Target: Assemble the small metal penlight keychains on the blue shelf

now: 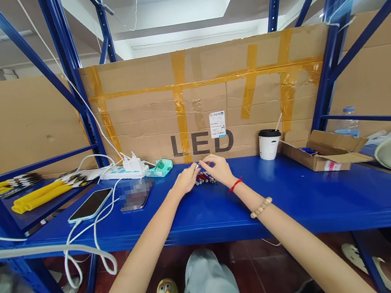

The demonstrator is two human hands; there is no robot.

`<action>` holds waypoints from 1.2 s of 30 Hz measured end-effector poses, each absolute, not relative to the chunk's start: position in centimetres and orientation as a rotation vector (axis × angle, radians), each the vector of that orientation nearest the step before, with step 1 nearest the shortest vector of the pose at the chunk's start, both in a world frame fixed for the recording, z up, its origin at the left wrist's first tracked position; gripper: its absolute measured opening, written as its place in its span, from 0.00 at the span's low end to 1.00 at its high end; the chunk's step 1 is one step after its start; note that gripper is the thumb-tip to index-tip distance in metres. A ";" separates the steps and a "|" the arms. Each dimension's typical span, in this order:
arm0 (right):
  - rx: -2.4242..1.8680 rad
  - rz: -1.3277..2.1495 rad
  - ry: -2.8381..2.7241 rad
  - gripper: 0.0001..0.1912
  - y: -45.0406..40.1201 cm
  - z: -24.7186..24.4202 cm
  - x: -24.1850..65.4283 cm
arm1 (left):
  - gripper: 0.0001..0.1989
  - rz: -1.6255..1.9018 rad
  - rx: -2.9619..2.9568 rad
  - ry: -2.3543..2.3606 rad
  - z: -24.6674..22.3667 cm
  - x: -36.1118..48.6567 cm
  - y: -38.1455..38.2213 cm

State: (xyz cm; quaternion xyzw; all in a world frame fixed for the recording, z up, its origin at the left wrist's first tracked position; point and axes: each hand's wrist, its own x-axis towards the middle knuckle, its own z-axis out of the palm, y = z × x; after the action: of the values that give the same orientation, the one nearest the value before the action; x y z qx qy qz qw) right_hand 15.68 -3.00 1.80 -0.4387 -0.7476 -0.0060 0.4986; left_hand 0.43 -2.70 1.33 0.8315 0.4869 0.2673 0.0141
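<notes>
My left hand and my right hand come together above the middle of the blue shelf, fingertips almost meeting. Both hands have their fingers drawn into a pinch; whatever small thing lies between the fingertips is too small to make out. Just below them, partly covered by the hands, lies a small pile of thin pen-like sticks with dark, red and pale ends. A red string and a beaded bracelet circle my right wrist and forearm.
Left on the blue shelf lie a phone, a second dark phone, a power strip, looping white cables and a green tissue pack. A lidded paper cup and an open cardboard box stand right. Cardboard backs the shelf.
</notes>
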 end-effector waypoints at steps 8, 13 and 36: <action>-1.694 -0.035 -1.969 0.07 -3.2 2.2 17.1 | 0.13 0.839 2.593 1.524 1.5 0.6 -3.1; -1.805 -0.047 -1.931 0.09 -3.2 2.3 17.1 | 0.14 0.804 2.610 1.536 1.4 0.7 -3.0; -1.849 0.099 -1.988 0.07 -2.3 1.7 18.0 | 0.16 0.772 2.603 1.551 1.5 0.9 -3.1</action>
State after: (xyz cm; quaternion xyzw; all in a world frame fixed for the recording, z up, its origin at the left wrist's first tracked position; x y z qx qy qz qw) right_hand 18.03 -2.33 1.67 -0.6654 -0.7153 0.0357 0.2108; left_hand 0.85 -3.05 1.45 0.8325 0.4959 0.2470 0.0073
